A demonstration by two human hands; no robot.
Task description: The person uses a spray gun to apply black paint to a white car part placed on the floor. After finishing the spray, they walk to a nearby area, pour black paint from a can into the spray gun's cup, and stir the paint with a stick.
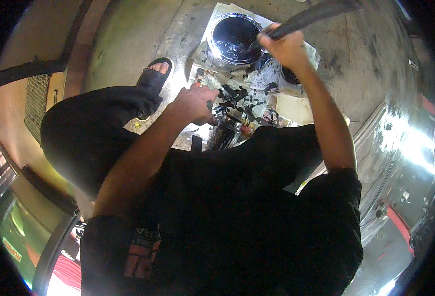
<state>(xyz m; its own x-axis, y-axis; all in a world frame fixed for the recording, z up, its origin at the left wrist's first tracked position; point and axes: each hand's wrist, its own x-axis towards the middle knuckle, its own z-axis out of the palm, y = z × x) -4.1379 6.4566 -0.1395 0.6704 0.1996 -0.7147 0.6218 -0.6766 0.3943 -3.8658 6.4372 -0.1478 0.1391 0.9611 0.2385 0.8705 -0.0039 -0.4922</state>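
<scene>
In my right hand [285, 48] is the lower end of a long dark stick-like tool [308, 19], its thick part slanting up to the right. Its lower end reaches over a wide round tin [211, 47] filled with glossy black liquid. My left hand [196, 102] is lower, with curled fingers and black smears on the skin. It is over newspaper [264, 79] spotted with black lumps and streaks. Beside its fingertips stands a dark shiny object [226, 132], partly hidden; I cannot tell whether the hand grips it.
A second, smaller dark container [290, 75] sits under my right wrist. A pale flat piece [295, 108] lies at the paper's right. My left foot in a black sandal [159, 70] rests on the concrete floor [123, 44]. Wooden furniture [10, 106] stands at the left.
</scene>
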